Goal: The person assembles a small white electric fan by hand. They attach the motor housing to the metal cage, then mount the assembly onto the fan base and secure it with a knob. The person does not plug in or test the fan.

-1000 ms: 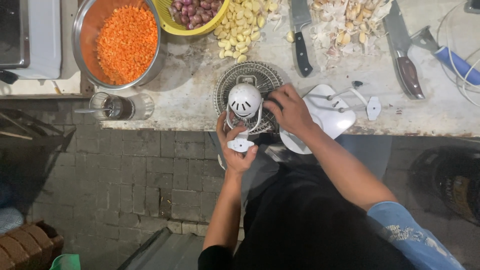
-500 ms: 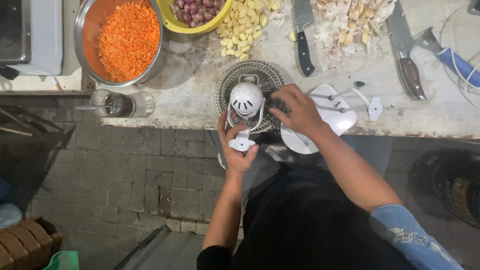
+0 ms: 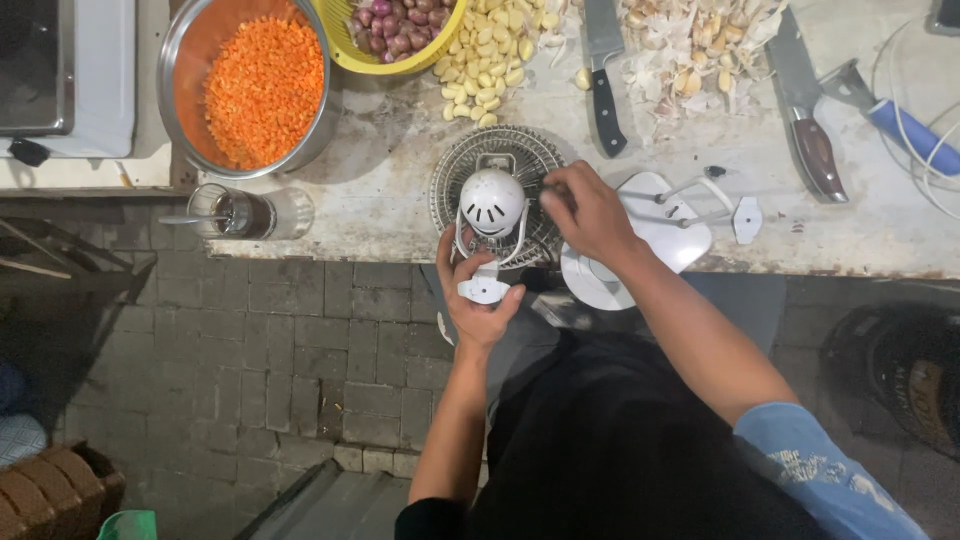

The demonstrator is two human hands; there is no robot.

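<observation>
A worn worktop [image 3: 420, 200] fills the upper frame, crowded with a steel bowl of orange chopped matter [image 3: 250, 85], a yellow bowl of shallots [image 3: 400, 30], loose peeled garlic cloves [image 3: 490, 65], garlic skins [image 3: 700, 40], two knives [image 3: 605, 75] [image 3: 805, 110] and a glass with a spoon [image 3: 245, 212]. At its near edge sits a small chopper bowl [image 3: 497, 170], a white domed unit [image 3: 492, 202] resting on top. The left hand [image 3: 478, 300] is wrapped around white plastic parts below the dome, while the right hand [image 3: 588, 210] has its fingers curled against the dome's side; whether they pinch anything cannot be told. A white lid [image 3: 640, 245] and a loose blade piece [image 3: 745, 218] lie just beside. The work appears to be assembling or seating the chopper's top; the next move likely calls for steadying below and turning or pressing the dome home.
</observation>
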